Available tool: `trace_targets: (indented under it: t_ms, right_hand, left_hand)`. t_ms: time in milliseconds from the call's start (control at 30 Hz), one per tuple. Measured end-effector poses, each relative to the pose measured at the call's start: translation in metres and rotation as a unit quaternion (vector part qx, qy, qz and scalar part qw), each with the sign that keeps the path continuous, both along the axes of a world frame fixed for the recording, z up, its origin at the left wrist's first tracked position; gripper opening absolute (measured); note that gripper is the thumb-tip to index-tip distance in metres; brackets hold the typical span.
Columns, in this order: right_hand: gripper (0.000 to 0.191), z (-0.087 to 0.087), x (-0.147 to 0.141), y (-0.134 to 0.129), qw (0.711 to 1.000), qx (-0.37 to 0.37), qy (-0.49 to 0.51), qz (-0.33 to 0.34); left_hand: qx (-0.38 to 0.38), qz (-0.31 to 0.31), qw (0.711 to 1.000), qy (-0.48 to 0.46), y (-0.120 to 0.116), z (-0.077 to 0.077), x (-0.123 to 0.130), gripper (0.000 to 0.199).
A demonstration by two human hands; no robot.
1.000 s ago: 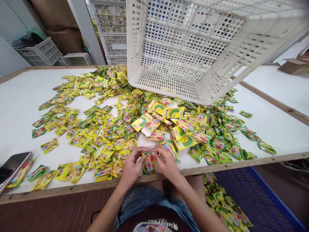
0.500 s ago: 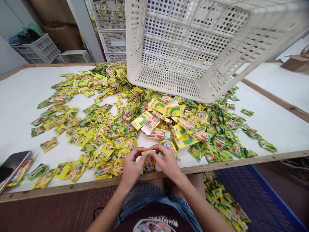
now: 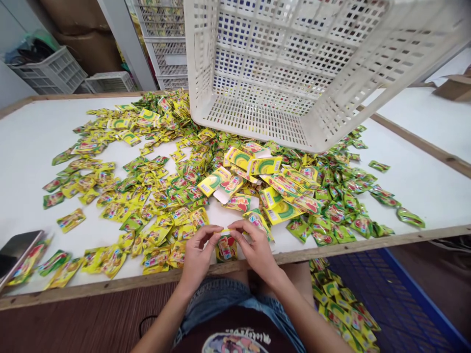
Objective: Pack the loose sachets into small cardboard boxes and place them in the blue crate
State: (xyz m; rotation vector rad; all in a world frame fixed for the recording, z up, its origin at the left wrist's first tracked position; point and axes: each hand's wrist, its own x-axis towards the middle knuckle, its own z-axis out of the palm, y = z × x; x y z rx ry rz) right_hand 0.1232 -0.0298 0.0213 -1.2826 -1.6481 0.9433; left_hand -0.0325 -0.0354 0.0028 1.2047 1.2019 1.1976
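Observation:
Near the table's front edge a small printed candy box (image 3: 226, 249) stands between my hands, its colourful front facing me. My left hand (image 3: 199, 252) pinches the top left of the box with thumb and forefinger. At the top right, my right hand (image 3: 258, 248) grips it the same way, thumb along the upper edge. The fingers partly hide the top flap. Just beyond lies a heap of yellow and green candy boxes (image 3: 265, 165), some with white flaps open. Yellow candy packets (image 3: 158, 233) spread to the left of my hands, and green packets (image 3: 335, 212) to the right.
A large white plastic basket (image 3: 253, 128) lies tipped toward me on the heap. The phone (image 3: 18, 250) rests at the table's left front. Below on the right, a blue crate (image 3: 397, 294) stands beside a pile of filled boxes (image 3: 342, 306). White crates (image 3: 171, 61) are stacked behind.
The view has shifted slightly. My fingers have moved a little at the top of the box, and more of its front now shows; both hands still hold it.

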Motion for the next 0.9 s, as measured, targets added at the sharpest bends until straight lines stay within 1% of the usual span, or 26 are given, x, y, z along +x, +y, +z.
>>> trace_targets:
  t_ms: [133, 233, 367, 433, 500, 567, 600, 667, 700, 733, 767, 800, 833, 867, 900]
  right_hand:
    - [0.012, -0.001, 0.001, -0.002, 1.0, -0.011, 0.0, 0.01]
    - [0.012, 0.001, 0.003, -0.002, 1.0, -0.015, -0.008, 0.017]
    - [0.013, -0.003, 0.003, -0.005, 0.999, 0.003, -0.006, 0.032]
    - [0.014, -0.006, 0.0, -0.006, 0.999, -0.002, -0.002, 0.036]
    - [0.014, -0.005, -0.002, -0.009, 1.0, -0.004, -0.002, 0.029]
    - [0.015, 0.003, 0.007, -0.015, 1.0, 0.016, -0.016, 0.005]
    - [0.017, 0.01, 0.017, -0.021, 0.999, 0.034, -0.032, -0.022]
    - [0.02, 0.027, 0.05, -0.035, 0.988, 0.065, -0.092, -0.102]
    - [0.02, 0.035, 0.072, -0.044, 0.976, 0.076, -0.142, -0.147]
    - [0.019, 0.043, 0.095, -0.053, 0.958, 0.067, -0.212, -0.183]
    - [0.019, 0.048, 0.116, -0.062, 0.936, 0.056, -0.285, -0.2]
    - [0.02, 0.052, 0.135, -0.07, 0.919, 0.051, -0.338, -0.197]
    - [0.021, 0.053, 0.15, -0.077, 0.904, 0.053, -0.373, -0.2]
    - [0.021, 0.052, 0.16, -0.082, 0.898, 0.054, -0.389, -0.198]
    - [0.021, 0.05, 0.163, -0.085, 0.901, 0.053, -0.386, -0.19]
  left_hand:
    - [0.004, -0.006, 1.0, -0.001, -0.003, -0.007, -0.003, 0.01]
    - [0.008, -0.014, 1.0, 0.007, -0.004, -0.008, -0.003, 0.012]
    - [0.045, -0.02, 0.998, 0.032, -0.003, -0.008, -0.003, 0.01]
    - [0.053, -0.023, 0.997, 0.046, -0.003, -0.007, -0.005, 0.009]
    - [0.058, -0.035, 0.997, 0.049, -0.003, -0.004, -0.007, 0.009]
    - [0.062, -0.056, 0.995, 0.05, -0.002, 0.001, -0.008, 0.013]
    - [0.068, -0.065, 0.994, 0.057, 0.0, 0.003, -0.008, 0.016]
    - [0.095, -0.078, 0.988, 0.098, 0.007, 0.009, -0.002, 0.021]
    - [0.119, -0.085, 0.98, 0.133, 0.012, 0.011, 0.004, 0.025]
    - [0.153, -0.101, 0.967, 0.177, 0.018, 0.012, 0.011, 0.028]
    - [0.193, -0.127, 0.946, 0.226, 0.024, 0.013, 0.019, 0.033]
    - [0.238, -0.167, 0.917, 0.274, 0.03, 0.014, 0.028, 0.039]
    - [0.281, -0.214, 0.881, 0.316, 0.035, 0.015, 0.037, 0.044]
    - [0.318, -0.259, 0.842, 0.351, 0.04, 0.016, 0.046, 0.047]
    - [0.347, -0.297, 0.806, 0.378, 0.043, 0.018, 0.055, 0.048]
